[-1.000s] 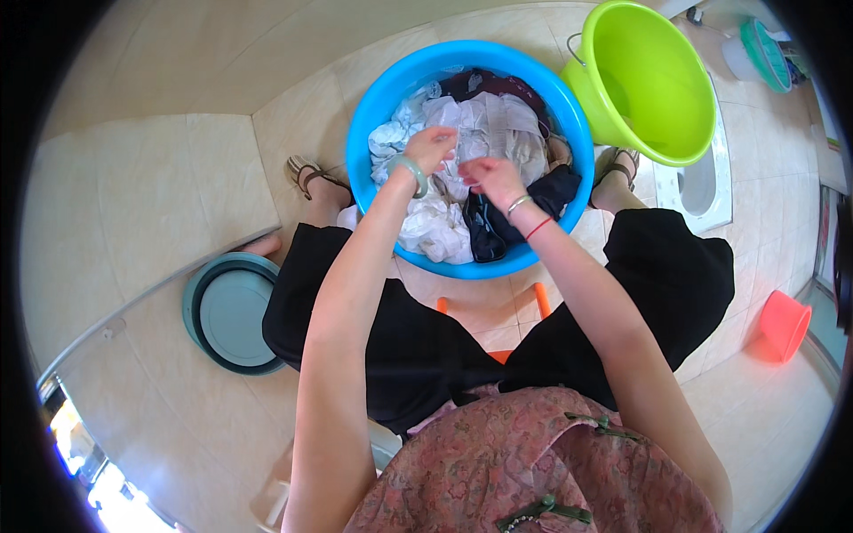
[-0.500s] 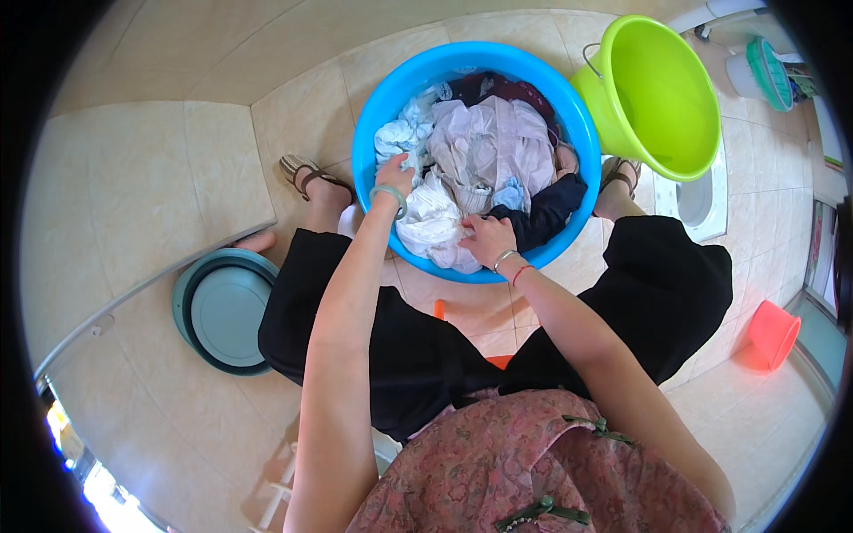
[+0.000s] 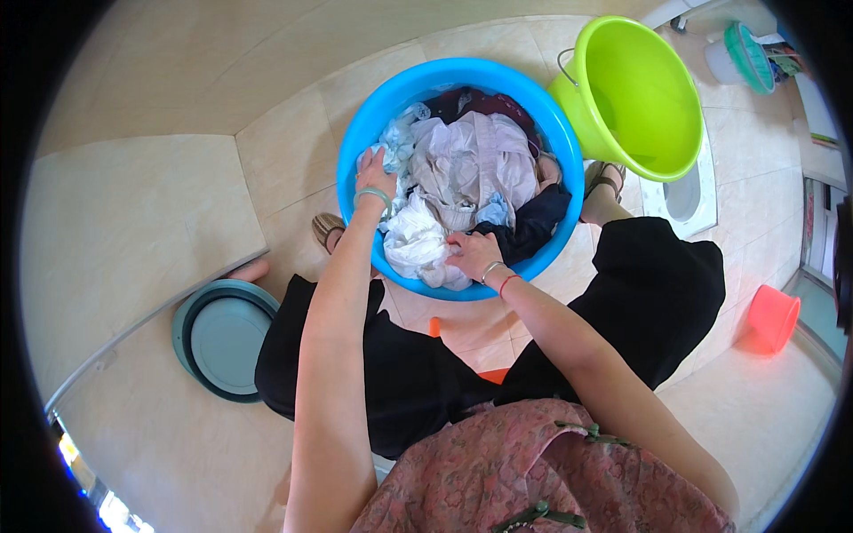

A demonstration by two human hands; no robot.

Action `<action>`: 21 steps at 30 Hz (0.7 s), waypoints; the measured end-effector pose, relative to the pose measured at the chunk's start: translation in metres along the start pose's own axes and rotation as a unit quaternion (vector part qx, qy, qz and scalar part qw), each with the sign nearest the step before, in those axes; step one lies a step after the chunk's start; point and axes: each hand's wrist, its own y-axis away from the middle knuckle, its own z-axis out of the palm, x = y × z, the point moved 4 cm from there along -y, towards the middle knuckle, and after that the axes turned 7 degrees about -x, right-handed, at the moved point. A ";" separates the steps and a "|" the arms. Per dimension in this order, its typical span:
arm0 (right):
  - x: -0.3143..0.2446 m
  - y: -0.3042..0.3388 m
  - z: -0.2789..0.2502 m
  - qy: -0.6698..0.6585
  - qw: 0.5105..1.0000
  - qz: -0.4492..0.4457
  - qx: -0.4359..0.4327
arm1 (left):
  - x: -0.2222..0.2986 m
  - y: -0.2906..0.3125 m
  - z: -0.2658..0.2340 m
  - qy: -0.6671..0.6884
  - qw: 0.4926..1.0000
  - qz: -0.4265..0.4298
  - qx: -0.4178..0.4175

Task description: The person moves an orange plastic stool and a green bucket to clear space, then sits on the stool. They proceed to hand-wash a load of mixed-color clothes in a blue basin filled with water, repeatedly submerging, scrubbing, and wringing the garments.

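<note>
Left hand: the left hand [image 3: 376,182] lies on crumpled pale-blue thin cloth [image 3: 399,140], its fingers slightly spread.
Right hand: the right hand [image 3: 475,256] has its fingers curved against bunched white cloth [image 3: 412,238]; whether they pinch it, I cannot tell.
Tub: a round, bright-blue plastic tub [image 3: 570,138] surrounds both hands' fingers and the laundry.
White cloth: directly left of the right fingers, below the left ones.
Sheer garment: a pale greyish-lilac, see-through garment [image 3: 444,164] is heaped beyond the right fingers, right of the left.
Dark cloth: crumpled navy-black fabric [image 3: 538,219] lies just right of the right fingertips.
Bucket: a tilted lime-green plastic bucket [image 3: 613,142] is beyond the right fingers, farther right, outside the tub.
Basin: a round grey-green basin [image 3: 229,346] sits well below and left of the left fingers.
</note>
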 end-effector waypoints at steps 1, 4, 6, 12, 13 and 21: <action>0.000 -0.002 -0.001 0.000 1.000 0.009 -0.026 | -0.004 -0.007 0.005 -0.007 1.000 -0.003 -0.003; 0.009 -0.006 -0.010 -0.051 0.998 -0.033 -0.033 | 0.015 -0.001 0.001 -0.074 0.996 -0.054 -0.012; 0.018 -0.012 -0.025 -0.192 0.978 -0.078 -0.013 | 0.023 0.002 0.002 -0.075 0.996 0.020 0.034; 0.068 -0.017 -0.101 -0.117 0.960 -0.005 0.253 | 0.080 0.035 0.045 -0.094 0.972 0.209 -0.043; 0.072 -0.013 -0.101 -0.068 0.963 -0.010 0.260 | 0.093 0.042 0.049 -0.081 0.971 0.208 -0.088; 0.083 -0.005 -0.087 -0.075 0.946 -0.011 0.317 | 0.095 0.066 0.076 -0.049 0.954 0.162 -0.246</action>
